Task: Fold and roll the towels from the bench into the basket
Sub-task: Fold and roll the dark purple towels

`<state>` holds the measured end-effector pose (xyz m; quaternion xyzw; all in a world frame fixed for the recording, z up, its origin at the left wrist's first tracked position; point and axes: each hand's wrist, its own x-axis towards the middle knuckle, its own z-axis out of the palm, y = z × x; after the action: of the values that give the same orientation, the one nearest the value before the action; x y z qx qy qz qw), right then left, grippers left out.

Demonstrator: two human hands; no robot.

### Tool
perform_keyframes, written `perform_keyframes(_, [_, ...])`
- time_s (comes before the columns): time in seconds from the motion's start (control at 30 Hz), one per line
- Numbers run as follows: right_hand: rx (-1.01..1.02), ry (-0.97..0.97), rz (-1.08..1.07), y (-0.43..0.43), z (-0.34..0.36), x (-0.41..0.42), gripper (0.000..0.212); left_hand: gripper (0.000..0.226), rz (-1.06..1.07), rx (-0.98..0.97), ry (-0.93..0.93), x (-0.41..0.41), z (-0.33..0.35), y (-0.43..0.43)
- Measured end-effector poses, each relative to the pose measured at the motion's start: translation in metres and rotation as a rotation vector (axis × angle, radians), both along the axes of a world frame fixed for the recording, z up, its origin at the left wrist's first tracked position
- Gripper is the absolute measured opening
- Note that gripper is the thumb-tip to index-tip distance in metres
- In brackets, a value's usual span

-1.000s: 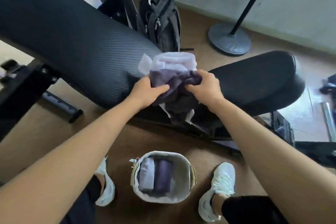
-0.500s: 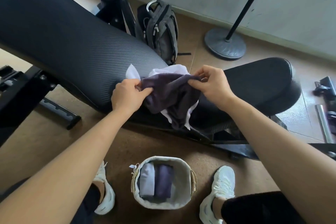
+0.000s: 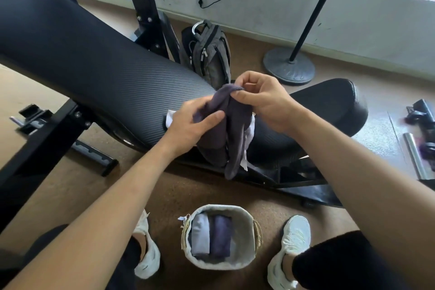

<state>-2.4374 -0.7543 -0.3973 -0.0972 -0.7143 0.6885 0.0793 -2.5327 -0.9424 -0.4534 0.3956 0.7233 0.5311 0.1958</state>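
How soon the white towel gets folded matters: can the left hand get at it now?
Probably not yet. The left hand grips the dark towel, which the right hand also pinches, and it drapes over most of the white towel; only a white corner shows.

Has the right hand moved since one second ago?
Yes. The right hand rose, lifting the dark purple towel up from the black padded bench, toward the grey backpack.

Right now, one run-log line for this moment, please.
dark purple towel: held above bench | left hand: grips its side | right hand: pinches top edge | basket: two rolled towels | white towel: on bench
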Motion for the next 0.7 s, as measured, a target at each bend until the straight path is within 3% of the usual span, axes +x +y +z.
perform_keyframes(0.1, [0.013,-0.037,0.072,-0.007,0.007,0.008,0.013,0.015,-0.031,0.037,-0.116,0.008,0.008,-0.014])
perform_keyframes(0.23, [-0.077,-0.168,0.173,-0.016,0.002,0.030,0.016,0.005,0.026,0.198,-0.154,0.021,0.015,-0.034])
perform_keyframes(0.4, [-0.182,-0.342,0.254,-0.033,-0.022,0.051,0.036,0.006,0.137,0.296,-0.203,0.033,0.023,-0.046])
perform_keyframes(0.6, [-0.106,-0.390,0.257,-0.079,-0.071,0.080,0.019,0.008,0.083,0.178,-0.137,0.045,0.023,-0.069])
perform_keyframes(0.7, [0.115,-0.345,0.127,-0.087,-0.077,0.102,0.015,0.008,0.137,0.054,-0.052,0.046,0.008,-0.099])
